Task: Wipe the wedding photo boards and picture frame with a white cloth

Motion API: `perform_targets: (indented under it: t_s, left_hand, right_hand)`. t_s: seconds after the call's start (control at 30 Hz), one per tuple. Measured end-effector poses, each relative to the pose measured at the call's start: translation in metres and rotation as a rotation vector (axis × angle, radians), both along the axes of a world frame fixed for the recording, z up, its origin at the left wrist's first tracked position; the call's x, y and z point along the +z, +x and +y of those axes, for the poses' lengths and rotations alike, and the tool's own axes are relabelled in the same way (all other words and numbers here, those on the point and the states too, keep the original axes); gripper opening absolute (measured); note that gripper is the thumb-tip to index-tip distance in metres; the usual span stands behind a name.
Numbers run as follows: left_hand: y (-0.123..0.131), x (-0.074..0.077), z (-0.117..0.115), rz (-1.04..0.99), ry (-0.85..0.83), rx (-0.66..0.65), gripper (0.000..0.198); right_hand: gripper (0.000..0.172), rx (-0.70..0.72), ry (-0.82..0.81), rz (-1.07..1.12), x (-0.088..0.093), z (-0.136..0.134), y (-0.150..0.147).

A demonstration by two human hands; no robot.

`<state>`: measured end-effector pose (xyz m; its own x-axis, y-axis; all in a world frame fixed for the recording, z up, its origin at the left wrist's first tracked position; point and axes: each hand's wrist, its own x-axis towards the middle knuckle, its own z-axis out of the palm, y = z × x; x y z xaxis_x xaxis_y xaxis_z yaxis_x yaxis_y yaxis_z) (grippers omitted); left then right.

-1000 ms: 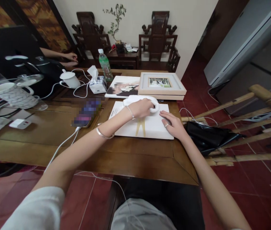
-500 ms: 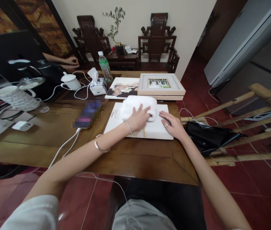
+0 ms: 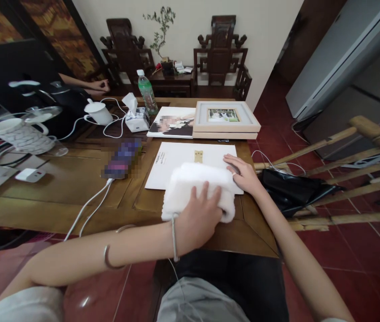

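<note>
A flat white board [image 3: 183, 158] with a small gold mark lies on the wooden table [image 3: 75, 192] in front of me. My left hand [image 3: 198, 217] presses flat on a folded white towel [image 3: 198, 190], which covers the board's near edge and the table. Its fingers lie spread over the towel. My right hand [image 3: 243, 174] rests open on the board's right edge, fingers stretched flat.
Behind the board sit a framed photo [image 3: 225, 117] and a photo print [image 3: 172, 123]. Further left are a tissue box [image 3: 137, 118], a green bottle [image 3: 147, 91], a phone [image 3: 122, 156] on a white cable, mugs and a kettle. Another person's hand [image 3: 99, 85] rests far left. Bamboo poles [image 3: 344, 179] stand to the right.
My left hand has dragged the towel from the board's far edge toward me, down to its near edge. The right hand stayed on the board's right side.
</note>
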<state>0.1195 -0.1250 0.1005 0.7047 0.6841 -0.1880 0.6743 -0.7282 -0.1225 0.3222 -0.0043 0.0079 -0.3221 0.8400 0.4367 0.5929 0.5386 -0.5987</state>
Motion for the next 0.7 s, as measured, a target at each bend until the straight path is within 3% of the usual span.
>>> perform_targets:
  t_s: [0.23,0.33,0.43,0.6,0.7]
  left_hand:
    - [0.011,-0.016,0.085,-0.04,0.086,0.201,0.04]
    - [0.014,-0.022,0.105,-0.038,0.057,0.224,0.041]
    - [0.012,-0.025,0.097,-0.067,0.107,0.181,0.039]
    - [0.006,-0.022,0.045,-0.074,0.144,0.094,0.033]
    - [0.004,-0.018,0.028,-0.062,0.094,0.056,0.03]
  right_hand:
    - [0.035,-0.029,-0.012,-0.017,0.001,0.0,0.0]
    - [0.035,-0.026,-0.014,-0.015,0.0,0.0,0.0]
    - [0.035,-0.029,-0.013,-0.009,0.0,0.0,-0.001]
    - [0.036,-0.067,-0.042,0.015,0.003,-0.001,-0.002]
    - [0.041,-0.105,-0.098,0.083,0.006,-0.004,-0.002]
